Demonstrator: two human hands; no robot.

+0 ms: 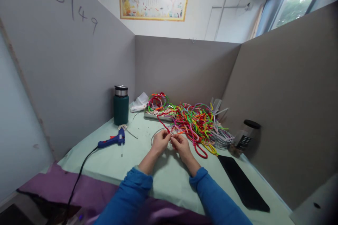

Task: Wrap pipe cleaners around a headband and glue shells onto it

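Slim red strand (164, 124), apparently fuzzy, slightly bent, slanting up and leftward from the left hand (161, 141)

Single head-worn view, forward and down across the table (144, 140).

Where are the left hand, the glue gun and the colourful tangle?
Left hand (160, 142), head view: back of the hand.
Glue gun (109, 142), head view: blue handle.
Colourful tangle (194, 119), head view: its middle.

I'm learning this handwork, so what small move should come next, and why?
I'd probably steady the left hand and make a small pinch with the right hand: their fingertips nearly meet, and the red strand reaches the left ones, so a slight adjustment seems enough.
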